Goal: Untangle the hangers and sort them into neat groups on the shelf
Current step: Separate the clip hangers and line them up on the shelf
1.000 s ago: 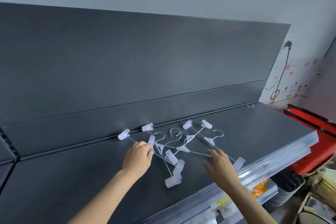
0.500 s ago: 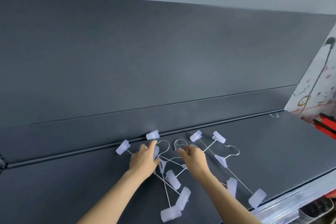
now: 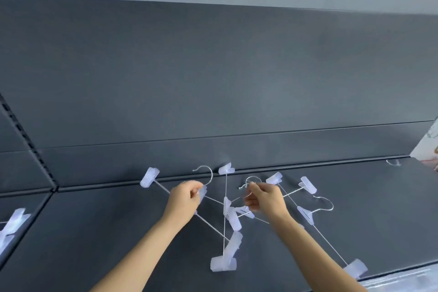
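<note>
I have the hangers [image 3: 227,208] lying crossed in a tangle on the shelf [image 3: 94,232], about midway along and toward its far edge. My left hand [image 3: 183,199] is curled round one hanger at the base of its hook [image 3: 205,174], to anchor it, I judge. My right hand [image 3: 265,198] pinches a second hook [image 3: 253,181], so that the crossed wires can be drawn apart.

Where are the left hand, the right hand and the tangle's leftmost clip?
left hand [image 3: 183,199]: head view, back of the hand.
right hand [image 3: 266,198]: head view, back of the hand.
leftmost clip [image 3: 149,176]: head view, middle of its clear body.
</note>
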The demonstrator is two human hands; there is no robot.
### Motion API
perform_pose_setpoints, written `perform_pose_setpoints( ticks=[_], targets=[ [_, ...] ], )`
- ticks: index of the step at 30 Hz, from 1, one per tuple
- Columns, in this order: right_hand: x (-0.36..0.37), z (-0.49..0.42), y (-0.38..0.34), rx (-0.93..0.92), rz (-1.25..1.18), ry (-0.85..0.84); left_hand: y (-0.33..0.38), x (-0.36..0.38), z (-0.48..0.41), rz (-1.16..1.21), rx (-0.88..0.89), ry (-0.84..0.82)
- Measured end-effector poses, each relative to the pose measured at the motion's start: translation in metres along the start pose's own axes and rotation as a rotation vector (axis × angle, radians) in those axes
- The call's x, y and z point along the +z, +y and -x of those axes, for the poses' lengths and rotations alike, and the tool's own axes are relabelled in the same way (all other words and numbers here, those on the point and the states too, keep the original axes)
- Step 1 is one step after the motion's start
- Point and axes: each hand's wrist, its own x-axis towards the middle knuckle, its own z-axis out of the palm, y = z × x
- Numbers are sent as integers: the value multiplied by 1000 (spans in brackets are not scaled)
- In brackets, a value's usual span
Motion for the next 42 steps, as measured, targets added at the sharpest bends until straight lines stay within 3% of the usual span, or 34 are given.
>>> perform_pose_setpoints(
  ticks=[4,9,21,26,31,38,42],
  targets=[
    [19,6,-10,-82,118,-59,16,-8,3,179,58,-23],
    [36,13,-19,-142,196,-147,30,0,12,207,39,-91],
    [18,19,-10,-128,289,-335,30,14,24,58,100,-242],
    [8,15,-6,-172,344,-285,32,15,23,71,87,-117],
    [-39,-21,14,-151,823,-9,26,-4,23,146,33,-54],
    [-43,-46,28,-187,1336,-108,16,-9,25,211,-9,-51],
    [-42,-46,31,-225,1293,-88,16,-23,25,304,-61,-17]
  ],
)
